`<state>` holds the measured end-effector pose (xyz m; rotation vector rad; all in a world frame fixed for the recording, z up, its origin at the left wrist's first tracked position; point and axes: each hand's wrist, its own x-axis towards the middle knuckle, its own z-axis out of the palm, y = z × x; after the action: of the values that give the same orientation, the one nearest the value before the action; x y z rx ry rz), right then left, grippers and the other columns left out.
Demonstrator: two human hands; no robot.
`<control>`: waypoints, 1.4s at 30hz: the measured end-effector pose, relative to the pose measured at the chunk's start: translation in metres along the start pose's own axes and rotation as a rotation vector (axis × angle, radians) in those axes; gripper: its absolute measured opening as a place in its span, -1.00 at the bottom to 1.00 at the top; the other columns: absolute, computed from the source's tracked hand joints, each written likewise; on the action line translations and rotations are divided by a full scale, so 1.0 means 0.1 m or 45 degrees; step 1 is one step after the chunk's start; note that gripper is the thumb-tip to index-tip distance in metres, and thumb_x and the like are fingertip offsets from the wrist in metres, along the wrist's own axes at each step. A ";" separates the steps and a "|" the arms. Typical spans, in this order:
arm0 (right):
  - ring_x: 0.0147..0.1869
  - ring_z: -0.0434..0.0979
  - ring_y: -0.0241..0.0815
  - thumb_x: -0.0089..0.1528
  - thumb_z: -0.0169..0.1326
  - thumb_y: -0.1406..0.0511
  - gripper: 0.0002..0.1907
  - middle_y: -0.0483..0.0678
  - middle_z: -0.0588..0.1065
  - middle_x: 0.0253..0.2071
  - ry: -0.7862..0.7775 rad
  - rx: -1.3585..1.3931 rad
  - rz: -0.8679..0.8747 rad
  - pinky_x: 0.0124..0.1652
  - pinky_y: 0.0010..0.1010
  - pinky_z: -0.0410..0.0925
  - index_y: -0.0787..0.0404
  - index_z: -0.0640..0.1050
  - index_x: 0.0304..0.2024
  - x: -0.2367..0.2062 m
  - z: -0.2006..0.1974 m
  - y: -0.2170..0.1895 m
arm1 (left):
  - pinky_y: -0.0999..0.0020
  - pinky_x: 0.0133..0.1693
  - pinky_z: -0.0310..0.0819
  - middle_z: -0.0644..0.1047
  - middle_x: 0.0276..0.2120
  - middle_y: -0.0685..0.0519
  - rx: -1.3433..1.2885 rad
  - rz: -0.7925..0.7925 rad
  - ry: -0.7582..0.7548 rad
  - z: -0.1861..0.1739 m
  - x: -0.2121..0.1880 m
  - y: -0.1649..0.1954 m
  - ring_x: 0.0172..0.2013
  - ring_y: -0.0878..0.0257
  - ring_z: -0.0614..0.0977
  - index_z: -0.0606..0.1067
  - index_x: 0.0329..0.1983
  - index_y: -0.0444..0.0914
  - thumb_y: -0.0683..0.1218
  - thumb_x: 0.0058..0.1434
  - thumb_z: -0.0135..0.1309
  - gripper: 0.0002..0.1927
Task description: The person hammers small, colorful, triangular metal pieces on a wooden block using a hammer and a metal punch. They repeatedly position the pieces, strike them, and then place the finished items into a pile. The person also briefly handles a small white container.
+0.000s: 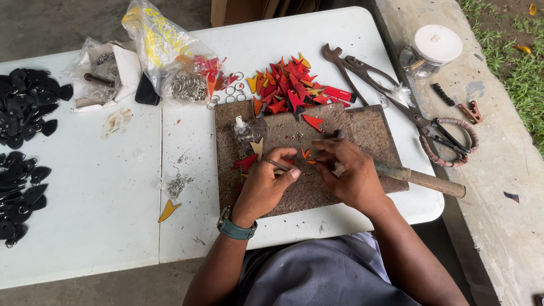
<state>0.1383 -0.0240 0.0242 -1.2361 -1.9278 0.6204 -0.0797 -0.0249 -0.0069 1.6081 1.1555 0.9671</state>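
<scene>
My left hand (263, 184) rests on a rusty metal plate (362, 127) and pinches a thin metal punch (277, 165) between thumb and fingers. My right hand (348, 170) is closed over a small orange leather piece (306, 154), fingers bent on it. Under that hand lies a hammer with a wooden handle (422, 180). A red leather piece (244, 163) and a tan one (257, 147) lie on the plate beside my left hand.
A heap of red and orange leather pieces (286, 85) lies behind the plate. Metal rings (187, 86), plastic bags (158, 39), black leather pieces (25, 107), pliers and shears (391, 96) and a white lidded jar (433, 45) surround it. A yellow piece (168, 211) lies on the white table (96, 226).
</scene>
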 end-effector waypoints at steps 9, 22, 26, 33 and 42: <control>0.06 0.62 -0.28 0.18 0.21 0.57 -0.61 -0.05 0.54 -0.02 -0.035 0.982 0.306 0.08 -0.41 0.52 0.30 0.51 0.05 -0.15 0.05 0.43 | 0.48 -0.19 0.64 0.63 -0.25 0.05 -0.740 -0.138 -0.304 0.18 0.32 -0.20 -0.27 0.37 0.67 0.56 -0.06 -0.40 -0.08 0.35 0.20 -0.73; -0.11 0.56 -0.06 0.10 0.27 0.36 -0.73 -0.11 0.59 -0.19 0.097 -0.570 -0.093 -0.14 -0.28 0.44 0.09 0.69 -0.13 -0.30 0.15 0.06 | -0.06 -0.19 0.53 0.60 -0.38 -0.29 0.648 0.088 -0.162 0.34 0.70 0.16 -0.24 -0.23 0.65 0.57 -0.37 -0.36 -0.06 0.11 0.27 -0.76; -0.01 0.47 -0.07 0.10 0.28 0.32 -0.69 -0.16 0.56 -0.09 0.111 -0.592 -0.149 -0.03 -0.26 0.35 0.02 0.70 -0.08 -0.29 0.08 0.07 | -0.04 -0.15 0.55 0.61 -0.36 -0.27 0.721 0.043 -0.220 0.29 0.72 0.17 -0.22 -0.20 0.66 0.59 -0.34 -0.33 -0.05 0.11 0.28 -0.77; 0.25 0.40 0.01 0.09 0.26 0.26 -0.68 -0.18 0.53 0.13 -0.009 -0.651 -0.395 0.16 -0.07 0.22 0.01 0.70 -0.08 -0.16 -0.03 0.18 | -0.02 -0.13 0.54 0.64 -0.26 -0.19 0.970 -0.037 -0.297 0.22 0.87 0.23 -0.17 -0.15 0.66 0.59 -0.28 -0.29 -0.02 0.03 0.35 -0.70; 0.38 0.37 -0.07 0.15 0.24 0.14 -0.77 -0.21 0.56 0.05 -0.179 -0.751 -0.311 0.31 0.21 0.07 0.06 0.66 -0.19 -0.04 0.08 0.29 | 0.10 -0.24 0.51 0.62 -0.38 -0.16 0.542 0.230 -0.073 0.01 0.33 0.11 -0.31 -0.09 0.67 0.53 -0.27 -0.33 -0.10 0.27 0.19 -0.82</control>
<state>0.1484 -0.0157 -0.0026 -1.2884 -2.4341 -0.0004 -0.0680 0.0055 0.0060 2.0947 1.2508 0.8152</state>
